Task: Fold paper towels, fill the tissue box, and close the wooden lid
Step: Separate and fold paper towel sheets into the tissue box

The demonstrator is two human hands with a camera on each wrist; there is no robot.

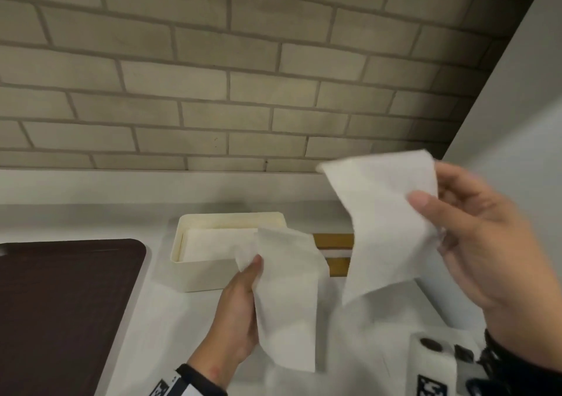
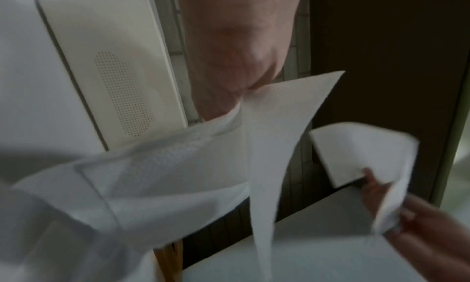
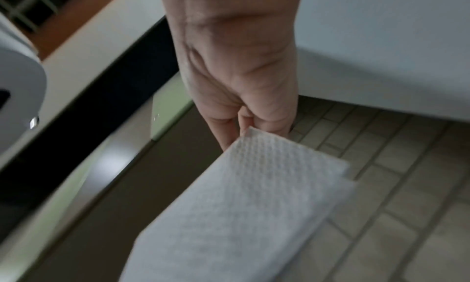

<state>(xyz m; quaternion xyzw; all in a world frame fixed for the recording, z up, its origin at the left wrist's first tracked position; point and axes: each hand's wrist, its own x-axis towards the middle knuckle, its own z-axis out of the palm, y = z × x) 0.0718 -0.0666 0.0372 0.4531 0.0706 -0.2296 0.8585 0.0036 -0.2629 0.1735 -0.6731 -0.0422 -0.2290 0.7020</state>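
My left hand (image 1: 240, 304) pinches the top corner of a white paper towel (image 1: 286, 304) that hangs down in front of the cream tissue box (image 1: 206, 274). My right hand (image 1: 474, 234), raised higher at the right, grips a second paper towel (image 1: 389, 222) between thumb and fingers. The box stands open on the white counter with folded towels (image 1: 213, 243) inside. The wooden lid (image 1: 333, 239) lies behind and to the right of the box, partly hidden by both sheets. In the wrist views the left hand (image 2: 236, 55) pinches its towel (image 2: 178, 175), and the right hand (image 3: 241, 75) holds its folded sheet (image 3: 254, 206).
A dark brown tray (image 1: 60, 304) lies on the counter left of the box. A brick wall (image 1: 243, 76) rises behind, and a white wall (image 1: 517, 122) closes the right side. A white perforated panel (image 2: 114, 65) shows in the left wrist view.
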